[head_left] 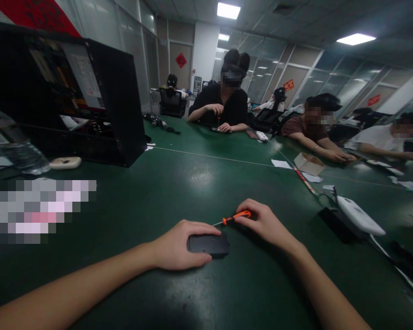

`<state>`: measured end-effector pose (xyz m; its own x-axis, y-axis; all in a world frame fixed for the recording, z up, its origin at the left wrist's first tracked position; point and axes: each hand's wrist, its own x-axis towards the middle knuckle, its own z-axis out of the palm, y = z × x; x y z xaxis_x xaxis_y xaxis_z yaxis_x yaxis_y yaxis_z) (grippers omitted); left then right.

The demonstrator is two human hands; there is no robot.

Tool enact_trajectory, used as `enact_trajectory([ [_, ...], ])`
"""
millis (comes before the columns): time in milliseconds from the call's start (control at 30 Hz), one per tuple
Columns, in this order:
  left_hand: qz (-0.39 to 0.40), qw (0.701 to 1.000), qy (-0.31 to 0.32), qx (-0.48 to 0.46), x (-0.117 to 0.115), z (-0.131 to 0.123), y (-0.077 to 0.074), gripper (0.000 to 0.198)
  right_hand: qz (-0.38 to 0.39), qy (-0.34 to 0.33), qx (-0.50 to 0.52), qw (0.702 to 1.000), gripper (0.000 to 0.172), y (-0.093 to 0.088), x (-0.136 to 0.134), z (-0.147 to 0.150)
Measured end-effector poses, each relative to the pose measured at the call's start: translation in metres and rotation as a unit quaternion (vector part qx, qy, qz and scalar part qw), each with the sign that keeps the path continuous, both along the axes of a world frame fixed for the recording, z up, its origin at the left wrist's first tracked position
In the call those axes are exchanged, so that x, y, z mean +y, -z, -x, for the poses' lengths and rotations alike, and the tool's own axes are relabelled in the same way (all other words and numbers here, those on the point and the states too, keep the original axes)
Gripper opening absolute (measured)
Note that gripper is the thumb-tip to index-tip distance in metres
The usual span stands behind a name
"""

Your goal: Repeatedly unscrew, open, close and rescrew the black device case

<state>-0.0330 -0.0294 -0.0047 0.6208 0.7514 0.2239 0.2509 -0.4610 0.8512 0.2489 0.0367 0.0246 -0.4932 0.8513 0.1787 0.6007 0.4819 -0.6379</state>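
On the green table, my left hand (pixel 189 245) is wrapped over a small black rectangular box (pixel 209 245), with fingers along its far side and thumb along its near side. To the right, my right hand (pixel 261 220) grips an orange-and-black screwdriver (pixel 232 218) by its handle. The screwdriver's thin shaft points left, toward the far edge of the box. Its tip is close to my left fingers, and I cannot tell whether it touches the box.
An open black computer case (pixel 120 110) stands at the left, near a clear plastic bottle (pixel 17 142). A white device (pixel 359 214) with a cable lies at the right, and a small cardboard box (pixel 309 164) sits behind it. Several people sit around the table, one (pixel 223 101) directly across.
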Motion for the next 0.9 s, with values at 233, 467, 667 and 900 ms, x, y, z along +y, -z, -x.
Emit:
enact_trajectory([
  [233, 0.002, 0.999, -0.021, 0.034, -0.001, -0.001, 0.0, 0.054, -0.109, 0.121, 0.231, 0.959, 0.034, -0.001, -0.014, 0.014],
  [467, -0.011, 0.999, -0.027, 0.041, -0.001, -0.001, 0.0, 0.053, -0.326, 0.116, 0.301, 0.889, 0.05, -0.016, -0.057, 0.038],
  [667, -0.014, 0.999, -0.025, 0.04, -0.001, 0.0, 0.0, 0.052, -0.362, 0.058, 0.246, 0.897, 0.062, -0.013, -0.06, 0.036],
  [900, -0.018, 0.999, -0.026, 0.041, 0.0, 0.0, 0.003, 0.051, -0.304, 0.0, 0.241, 0.922, 0.075, -0.009, -0.056, 0.045],
])
